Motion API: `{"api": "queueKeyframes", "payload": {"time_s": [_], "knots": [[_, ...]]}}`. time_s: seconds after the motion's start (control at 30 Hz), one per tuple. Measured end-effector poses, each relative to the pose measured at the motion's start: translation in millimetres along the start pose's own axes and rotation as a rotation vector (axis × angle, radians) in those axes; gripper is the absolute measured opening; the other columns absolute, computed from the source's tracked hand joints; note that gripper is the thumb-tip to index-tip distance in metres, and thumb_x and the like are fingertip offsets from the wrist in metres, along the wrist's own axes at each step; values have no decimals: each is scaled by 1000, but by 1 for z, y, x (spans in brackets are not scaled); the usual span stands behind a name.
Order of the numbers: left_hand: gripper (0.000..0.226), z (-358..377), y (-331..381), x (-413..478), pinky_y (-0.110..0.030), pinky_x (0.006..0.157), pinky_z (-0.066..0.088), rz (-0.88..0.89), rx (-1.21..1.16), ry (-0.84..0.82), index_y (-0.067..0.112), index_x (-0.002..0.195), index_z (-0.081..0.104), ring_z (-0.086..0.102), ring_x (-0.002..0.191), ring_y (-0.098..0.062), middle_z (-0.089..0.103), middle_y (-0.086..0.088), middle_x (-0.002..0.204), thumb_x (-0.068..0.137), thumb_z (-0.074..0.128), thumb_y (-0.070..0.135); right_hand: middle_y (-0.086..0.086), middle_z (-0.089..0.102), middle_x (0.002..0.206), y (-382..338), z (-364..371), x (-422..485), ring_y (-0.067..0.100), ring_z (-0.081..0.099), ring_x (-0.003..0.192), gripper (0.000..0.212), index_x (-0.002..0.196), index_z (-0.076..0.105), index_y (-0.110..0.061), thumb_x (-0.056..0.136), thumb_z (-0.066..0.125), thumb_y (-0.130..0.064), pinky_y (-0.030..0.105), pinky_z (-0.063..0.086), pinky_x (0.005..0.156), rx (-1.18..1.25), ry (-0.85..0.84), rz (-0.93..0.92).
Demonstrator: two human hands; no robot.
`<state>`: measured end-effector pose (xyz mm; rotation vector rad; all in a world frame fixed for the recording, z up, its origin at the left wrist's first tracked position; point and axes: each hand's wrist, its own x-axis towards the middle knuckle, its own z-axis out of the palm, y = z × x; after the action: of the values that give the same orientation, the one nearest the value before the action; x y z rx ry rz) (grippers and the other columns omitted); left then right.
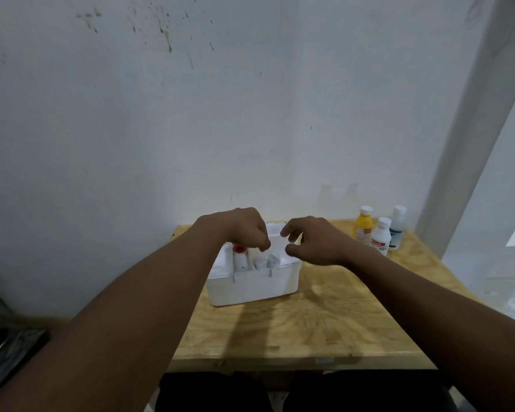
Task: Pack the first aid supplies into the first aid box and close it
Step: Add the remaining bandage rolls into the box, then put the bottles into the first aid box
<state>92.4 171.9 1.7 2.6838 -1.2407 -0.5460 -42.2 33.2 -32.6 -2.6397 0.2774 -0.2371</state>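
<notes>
Above the open first aid box [252,285] near the worktop's [324,322] far edge, your left hand [246,230] is curled closed; your right hand [312,240] is spread.

My table [324,316] is pale wood with wavy grain and a soft shine. The white box [250,288] looks like smooth plastic, a bit matt. On the far right stand three plastic bottles [379,233] with paper labels and white caps. The wall [191,114] looks matt, painted and spotty.
</notes>
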Motion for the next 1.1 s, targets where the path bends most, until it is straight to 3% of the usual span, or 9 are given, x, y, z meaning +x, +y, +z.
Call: {"api": "queueKeyframes", "payload": {"time_s": [0.2, 0.33, 0.4, 0.5, 0.63, 0.83, 0.97, 1.1], "knots": [[31, 4, 28, 25, -33, 88, 53, 104, -30, 198, 24, 114, 71, 61, 99, -18, 62, 1, 115, 85, 69, 33, 3, 69, 96, 41, -32, -12, 18, 62, 90, 24, 103, 68, -14, 82, 63, -23, 35, 53, 82, 11, 174, 171], [36, 20, 76, 50, -33, 89, 53, 233, -2, 191, 26, 118, 68, 60, 101, -18, 59, 1, 114, 83, 69, 33, -1, 67, 87, 95, -38, -29, 18, 63, 84, 9, 80, 65, -19, 78, 59, -24, 37, 53, 76, -6, 314, 326], [36, 35, 100, 59, -36, 91, 54, 287, 44, 157, 27, 119, 68, 60, 104, -18, 60, 1, 116, 83, 70, 32, 0, 66, 84, 116, -38, -38, 21, 61, 83, 11, 87, 61, -18, 78, 60, -25, 36, 50, 72, 8, 411, 412], [40, 65, 129, 70, -43, 92, 55, 334, 101, 78, 29, 120, 67, 62, 109, -20, 63, 0, 123, 80, 71, 33, 6, 64, 93, 140, -38, -43, 26, 59, 86, 35, 111, 51, -18, 80, 64, -26, 35, 47, 70, -26, 504, 420], [46, 97, 150, 77, -38, 82, 53, 367, 142, 24, 28, 127, 65, 62, 108, -26, 61, -4, 126, 81, 69, 35, 12, 60, 112, 157, -35, -42, 28, 61, 97, 55, 131, 43, -23, 81, 66, -26, 37, 49, 77, -52, 459, 334], [40, 122, 156, 91, -35, 73, 46, 361, 248, 1, 35, 126, 62, 61, 110, -26, 60, -2, 128, 86, 63, 36, 14, 59, 111, 167, -25, -32, 28, 60, 90, 45, 126, 47, -24, 84, 63, -26, 32, 43, 68, -88, 417, 286], [41, 131, 160, 94, -36, 76, 46, 334, 260, -1, 32, 132, 58, 61, 110, -27, 57, -6, 124, 91, 60, 34, 13, 54, 111, 166, -24, -27, 31, 60, 91, 43, 122, 47, -24, 83, 65, -29, 37, 50, 73, -171, 451, 284], [31, 134, 160, 96, -35, 74, 44, 348, 279, 34, 30, 124, 61, 61, 105, -28, 55, -8, 122, 95, 57, 36, 9, 59, 109, 164, -27, -22, 29, 61, 89, 38, 117, 48, -20, 84, 66, -25, 38, 51, 71, -212, 452, 247]]}}
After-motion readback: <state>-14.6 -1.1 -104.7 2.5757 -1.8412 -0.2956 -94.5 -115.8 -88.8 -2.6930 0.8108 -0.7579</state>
